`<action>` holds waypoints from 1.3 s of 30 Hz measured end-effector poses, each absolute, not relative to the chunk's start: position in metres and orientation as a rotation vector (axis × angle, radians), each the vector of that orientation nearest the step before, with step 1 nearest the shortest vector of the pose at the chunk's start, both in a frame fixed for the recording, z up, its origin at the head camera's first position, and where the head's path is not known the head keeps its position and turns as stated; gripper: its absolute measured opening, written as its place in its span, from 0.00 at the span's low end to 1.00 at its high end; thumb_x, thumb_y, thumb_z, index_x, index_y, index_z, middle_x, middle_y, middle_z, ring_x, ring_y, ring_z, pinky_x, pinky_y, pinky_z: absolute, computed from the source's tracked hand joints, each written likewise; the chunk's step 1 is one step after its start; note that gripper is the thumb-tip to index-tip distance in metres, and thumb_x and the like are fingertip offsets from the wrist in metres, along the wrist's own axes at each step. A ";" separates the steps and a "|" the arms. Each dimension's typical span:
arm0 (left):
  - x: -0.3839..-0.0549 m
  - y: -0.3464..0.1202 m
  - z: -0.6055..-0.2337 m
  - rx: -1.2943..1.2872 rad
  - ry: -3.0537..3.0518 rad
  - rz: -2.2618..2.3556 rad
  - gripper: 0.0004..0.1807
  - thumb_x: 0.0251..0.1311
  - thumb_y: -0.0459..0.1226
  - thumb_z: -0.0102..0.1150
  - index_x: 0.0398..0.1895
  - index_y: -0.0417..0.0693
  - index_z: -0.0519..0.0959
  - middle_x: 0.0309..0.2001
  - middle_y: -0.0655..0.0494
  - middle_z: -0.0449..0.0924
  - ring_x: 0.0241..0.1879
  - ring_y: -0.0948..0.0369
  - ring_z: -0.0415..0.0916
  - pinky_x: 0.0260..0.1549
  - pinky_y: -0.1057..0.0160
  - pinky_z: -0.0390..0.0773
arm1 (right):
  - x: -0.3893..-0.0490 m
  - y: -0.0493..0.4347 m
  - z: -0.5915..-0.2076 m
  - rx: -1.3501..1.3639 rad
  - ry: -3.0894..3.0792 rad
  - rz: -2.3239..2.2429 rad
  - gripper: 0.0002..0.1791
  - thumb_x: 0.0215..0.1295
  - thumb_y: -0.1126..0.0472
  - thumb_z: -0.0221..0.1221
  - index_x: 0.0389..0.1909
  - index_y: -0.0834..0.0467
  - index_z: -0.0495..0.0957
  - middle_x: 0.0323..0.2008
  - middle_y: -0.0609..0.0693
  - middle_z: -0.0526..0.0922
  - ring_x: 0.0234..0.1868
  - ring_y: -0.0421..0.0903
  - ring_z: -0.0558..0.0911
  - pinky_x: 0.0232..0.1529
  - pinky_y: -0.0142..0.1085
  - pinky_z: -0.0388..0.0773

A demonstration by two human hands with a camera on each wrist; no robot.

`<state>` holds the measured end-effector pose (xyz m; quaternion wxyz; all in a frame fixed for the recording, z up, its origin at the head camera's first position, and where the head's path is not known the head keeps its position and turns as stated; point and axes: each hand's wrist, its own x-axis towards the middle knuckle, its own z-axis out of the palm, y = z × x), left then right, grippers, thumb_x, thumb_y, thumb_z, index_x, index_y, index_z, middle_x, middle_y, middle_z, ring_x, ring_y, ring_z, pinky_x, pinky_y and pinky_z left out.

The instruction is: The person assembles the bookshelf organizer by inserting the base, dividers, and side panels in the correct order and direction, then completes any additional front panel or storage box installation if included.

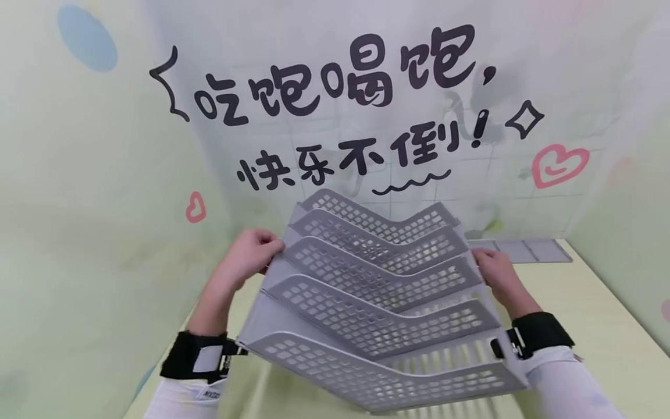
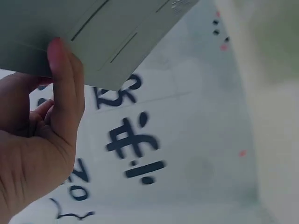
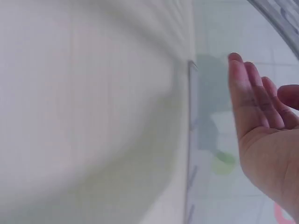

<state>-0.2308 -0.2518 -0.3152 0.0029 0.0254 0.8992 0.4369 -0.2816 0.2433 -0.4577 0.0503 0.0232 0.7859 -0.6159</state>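
Observation:
A grey plastic file rack [image 1: 377, 326] with several slots and perforated dividers is tilted in front of me, over the table. My left hand [image 1: 251, 253] pinches the edge of its left side panel near the back. In the left wrist view, one finger of the left hand [image 2: 60, 107] lies along the flat grey panel [image 2: 103, 42]. My right hand [image 1: 497, 270] is at the rack's right side. Its fingers show nearly straight in the right wrist view, where the right hand [image 3: 268, 130] has the thumb apart and the rack's edge [image 3: 278, 23] above.
Flat grey pieces [image 1: 546, 251] lie on the pale table [image 1: 602, 308] at the back right, by the wall. A printed cover with black lettering hangs on the back wall [image 1: 324, 139]. Pale green walls [image 1: 104, 192] stand close on both sides.

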 end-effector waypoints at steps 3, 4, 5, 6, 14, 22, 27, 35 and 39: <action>-0.225 -0.250 -0.289 0.091 3.058 1.125 0.13 0.64 0.37 0.56 0.27 0.39 0.85 0.19 0.59 0.76 0.21 0.62 0.73 0.22 0.65 0.76 | -0.278 0.243 -0.454 0.042 2.289 -1.950 0.31 0.86 0.57 0.40 0.76 0.77 0.60 0.38 0.34 0.88 0.37 0.32 0.89 0.45 0.32 0.90; -0.224 -0.245 -0.282 0.084 3.123 1.049 0.13 0.65 0.38 0.57 0.25 0.41 0.85 0.18 0.59 0.76 0.22 0.60 0.72 0.22 0.64 0.74 | -0.277 0.243 -0.452 0.017 2.279 -1.959 0.30 0.86 0.59 0.40 0.76 0.77 0.60 0.41 0.36 0.89 0.39 0.33 0.90 0.48 0.34 0.91; -0.224 -0.239 -0.275 0.067 3.176 0.979 0.14 0.65 0.39 0.58 0.24 0.42 0.84 0.18 0.59 0.75 0.22 0.59 0.71 0.21 0.64 0.71 | -0.276 0.242 -0.449 0.001 2.295 -1.957 0.30 0.85 0.59 0.41 0.76 0.77 0.61 0.44 0.40 0.90 0.39 0.33 0.91 0.48 0.35 0.91; -0.224 -0.231 -0.269 0.063 3.209 0.926 0.14 0.65 0.40 0.58 0.23 0.43 0.83 0.18 0.58 0.74 0.22 0.59 0.71 0.21 0.64 0.69 | -0.274 0.239 -0.445 -0.023 2.333 -1.934 0.29 0.85 0.60 0.42 0.75 0.77 0.62 0.47 0.46 0.91 0.40 0.34 0.91 0.49 0.36 0.91; -0.230 -0.188 -0.256 0.084 3.315 0.592 0.18 0.66 0.38 0.54 0.17 0.48 0.66 0.15 0.59 0.61 0.17 0.59 0.64 0.18 0.65 0.60 | -0.248 0.170 -0.418 -0.423 2.817 -1.366 0.24 0.85 0.58 0.47 0.71 0.68 0.74 0.69 0.71 0.77 0.66 0.68 0.82 0.67 0.61 0.80; -0.246 -0.180 -0.259 0.372 3.195 0.737 0.39 0.81 0.62 0.42 0.76 0.40 0.69 0.72 0.38 0.76 0.71 0.42 0.75 0.70 0.40 0.76 | -0.215 0.121 -0.437 -0.748 2.809 -0.579 0.42 0.85 0.36 0.41 0.84 0.61 0.56 0.85 0.70 0.48 0.84 0.74 0.50 0.75 0.82 0.44; -0.254 -0.172 -0.263 0.588 3.001 0.762 0.47 0.82 0.64 0.20 0.86 0.35 0.48 0.86 0.36 0.47 0.87 0.42 0.43 0.86 0.44 0.46 | -0.211 0.121 -0.449 -0.704 2.820 -0.553 0.44 0.84 0.34 0.42 0.85 0.61 0.54 0.85 0.69 0.49 0.85 0.71 0.51 0.73 0.84 0.44; -0.259 -0.160 -0.252 0.492 2.978 0.594 0.59 0.62 0.78 0.04 0.89 0.54 0.36 0.86 0.32 0.29 0.87 0.37 0.34 0.84 0.34 0.45 | -0.215 0.119 -0.452 -0.732 2.846 -0.566 0.43 0.84 0.34 0.40 0.84 0.61 0.55 0.85 0.69 0.51 0.84 0.72 0.55 0.74 0.80 0.53; -0.264 -0.156 -0.253 0.499 2.985 0.627 0.49 0.75 0.72 0.13 0.89 0.54 0.39 0.87 0.36 0.30 0.88 0.40 0.33 0.84 0.35 0.44 | -0.219 0.121 -0.453 -0.771 2.872 -0.585 0.42 0.85 0.36 0.40 0.83 0.64 0.57 0.83 0.72 0.53 0.83 0.74 0.55 0.76 0.76 0.57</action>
